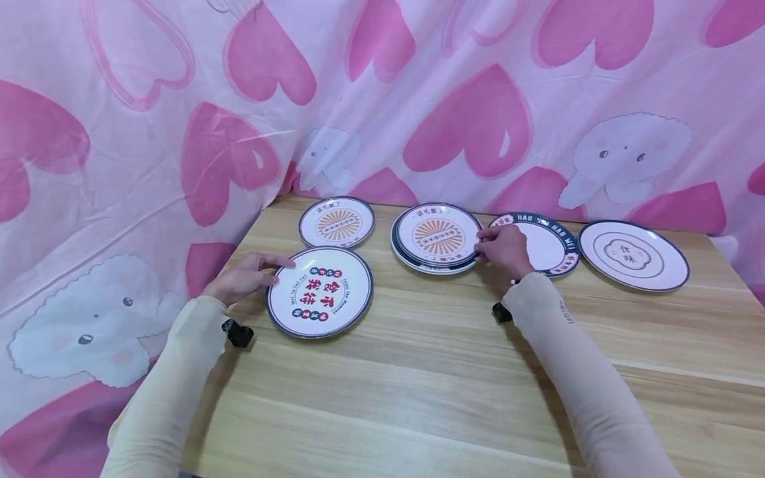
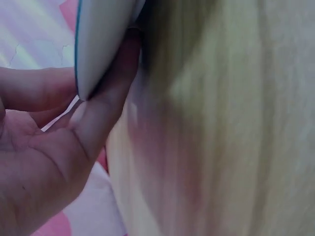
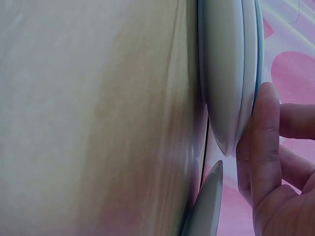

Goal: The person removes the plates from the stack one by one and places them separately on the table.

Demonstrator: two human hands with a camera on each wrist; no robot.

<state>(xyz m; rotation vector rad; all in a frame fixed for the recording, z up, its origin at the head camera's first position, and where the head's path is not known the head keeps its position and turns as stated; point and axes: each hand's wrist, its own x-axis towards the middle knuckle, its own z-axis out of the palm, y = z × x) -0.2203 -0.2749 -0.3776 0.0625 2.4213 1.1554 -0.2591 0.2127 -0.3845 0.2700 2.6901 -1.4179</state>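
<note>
- 1 relation matters most, I judge: the red-lettered plate [image 1: 319, 293] lies immediately right of the left hand [image 1: 244, 277], and sits to the left of the plate stack [image 1: 435, 234], nearer the person and apart from it.
- Left hand: clamped on the plate's left rim, with at least 1 finger beneath, between plate and tabletop [image 1: 418, 392], in the left wrist view. The plate is round, so it has no long axis. Whether its far rim touches the wood, I cannot tell. The left forearm [image 1: 170, 378] slants in from the lower left.
- Behind that plate lies a smaller sunburst plate [image 1: 337, 222]; their edges look close, but contact is unclear.
- Plate stack: at the back, near the middle, at least 2 plates deep, with a sunburst design on top. The right hand [image 1: 507, 249] is the nearer of the 2 to it.
- Right hand: thumb and fingers pinch the stack's right rim; how many layers they take, I cannot tell. The right forearm [image 1: 588, 372] reaches up and left from the lower right.
- Farther right: a dark-banded plate [image 1: 550, 247], partly hidden by the right hand, then a crest plate [image 1: 633, 255] just beside it.
</note>
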